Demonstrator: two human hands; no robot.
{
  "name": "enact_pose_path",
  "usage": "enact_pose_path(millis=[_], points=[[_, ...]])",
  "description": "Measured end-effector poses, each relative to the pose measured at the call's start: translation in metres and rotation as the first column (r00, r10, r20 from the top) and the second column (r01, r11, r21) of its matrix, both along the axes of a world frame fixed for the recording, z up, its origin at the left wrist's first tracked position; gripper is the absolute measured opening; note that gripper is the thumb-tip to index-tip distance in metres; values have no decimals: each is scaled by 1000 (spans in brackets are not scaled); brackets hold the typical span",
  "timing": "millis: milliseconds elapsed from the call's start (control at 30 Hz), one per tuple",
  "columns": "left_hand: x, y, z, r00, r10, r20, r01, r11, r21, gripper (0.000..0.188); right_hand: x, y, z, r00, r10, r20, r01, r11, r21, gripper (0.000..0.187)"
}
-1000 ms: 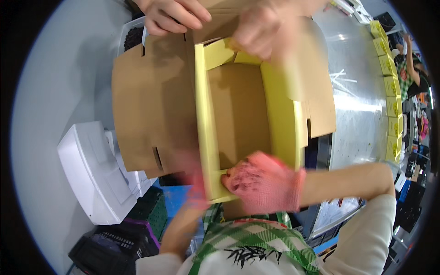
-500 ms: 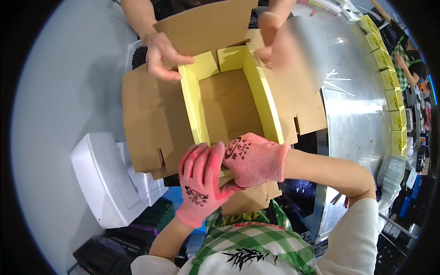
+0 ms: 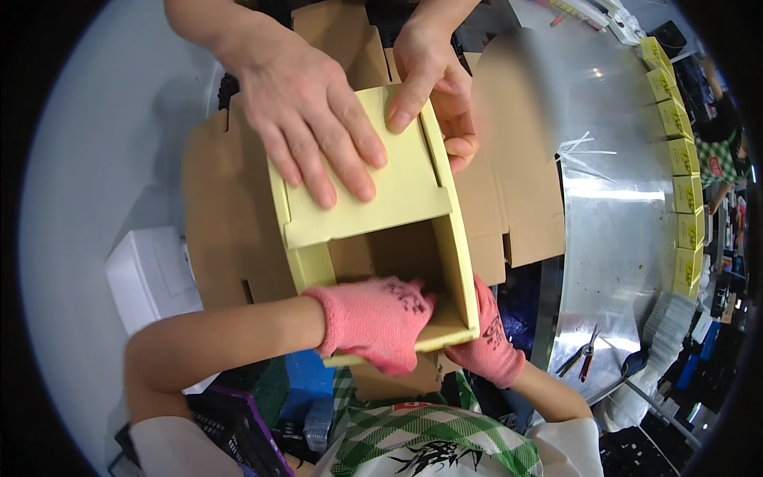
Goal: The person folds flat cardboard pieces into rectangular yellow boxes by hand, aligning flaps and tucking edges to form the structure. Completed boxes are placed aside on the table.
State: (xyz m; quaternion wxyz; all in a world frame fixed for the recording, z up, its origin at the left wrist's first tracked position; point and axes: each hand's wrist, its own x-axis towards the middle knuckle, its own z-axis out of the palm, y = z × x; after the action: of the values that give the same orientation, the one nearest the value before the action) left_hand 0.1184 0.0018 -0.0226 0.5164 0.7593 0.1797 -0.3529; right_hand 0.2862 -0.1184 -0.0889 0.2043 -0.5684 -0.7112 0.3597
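Observation:
A yellow cardboard box point(image 3: 462, 262) stands in front of me, with a broad yellow flap point(image 3: 405, 203) over its far half. Through the near opening its brown inside shows. My left hand point(image 3: 377, 322), in a pink glove, reaches across the near rim and is closed on the near wall, some fingers inside. At the near right corner my gloved right hand point(image 3: 491, 346) grips the box from outside; part of its fingers is hidden. Another person's left-side hand point(image 3: 314, 119) lies flat on the flap, and their other hand point(image 3: 435, 79) holds the far right edge.
Brown cardboard sheets point(image 3: 528, 215) lie under and around the box. To the right is a metal table point(image 3: 608, 238) with a row of yellow boxes point(image 3: 687, 191), white strips point(image 3: 584, 147) and red-handled pliers point(image 3: 584, 358). A white foam box point(image 3: 151, 278) stands at left.
A yellow flap now covers the far half of the box, and the other person's hands moved onto it. My left hand reached across and into the opening; my right shifted to the near right corner.

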Motion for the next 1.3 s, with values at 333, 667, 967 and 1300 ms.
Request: enact_pose_path(millis=[333,667,967,1300], points=[[-9,-4,-29,975,170,146,-156,983,-101,88,4,8,2,999,35,-25,-34,999,34,89],[-6,9,-27,984,117,137,-89,976,-198,99,68,41,1,959,32,-283,-43,999,-32,73],[-15,12,-28,966,72,249,-30,985,-168,97,-53,62,-20,113,-331,-937,349,896,-274,73],[-6,19,-17,997,64,33,-53,963,-266,88,4,45,-38,243,-392,-887,541,814,-212,54]])
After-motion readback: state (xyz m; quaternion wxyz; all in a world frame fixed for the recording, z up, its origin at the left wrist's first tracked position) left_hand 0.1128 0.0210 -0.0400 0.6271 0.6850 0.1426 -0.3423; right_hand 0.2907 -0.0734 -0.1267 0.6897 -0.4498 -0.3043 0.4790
